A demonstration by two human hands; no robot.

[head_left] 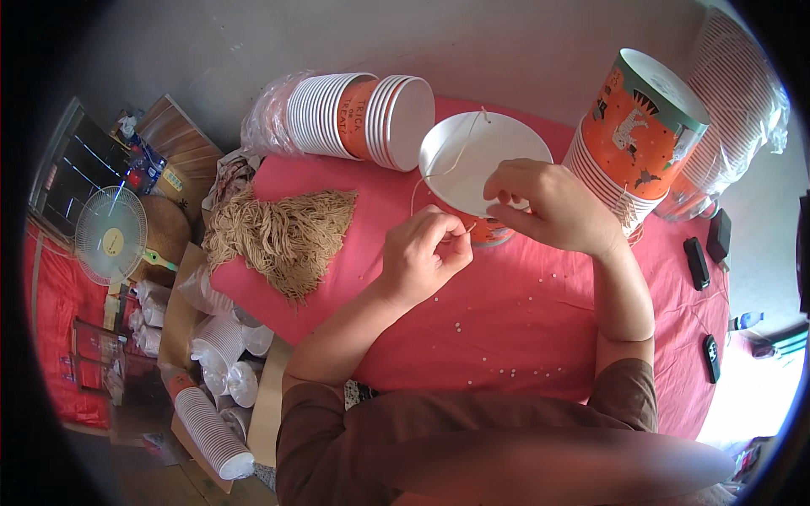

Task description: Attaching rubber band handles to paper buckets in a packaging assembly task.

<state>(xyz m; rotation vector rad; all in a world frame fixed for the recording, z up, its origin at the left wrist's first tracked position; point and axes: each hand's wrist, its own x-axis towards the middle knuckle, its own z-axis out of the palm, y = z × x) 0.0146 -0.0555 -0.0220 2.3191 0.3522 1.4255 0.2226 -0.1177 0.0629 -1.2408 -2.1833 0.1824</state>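
- Left hand (422, 253): fingers pinched together, forearm bare, coming up from the lower edge.
- Right hand (544, 202): fingers curled downward, wrist bent, elbow sharply folded.

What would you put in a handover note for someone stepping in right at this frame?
Left hand: pinching the end of a beige string at the cup's side.
Right hand: gripping the rim of the orange paper cup lying on its side on the red tablecloth.
Done: string already runs across the cup's mouth.
Left: the end at the left hand is not visibly fastened.
Nearby: stacked cups, string bundle.
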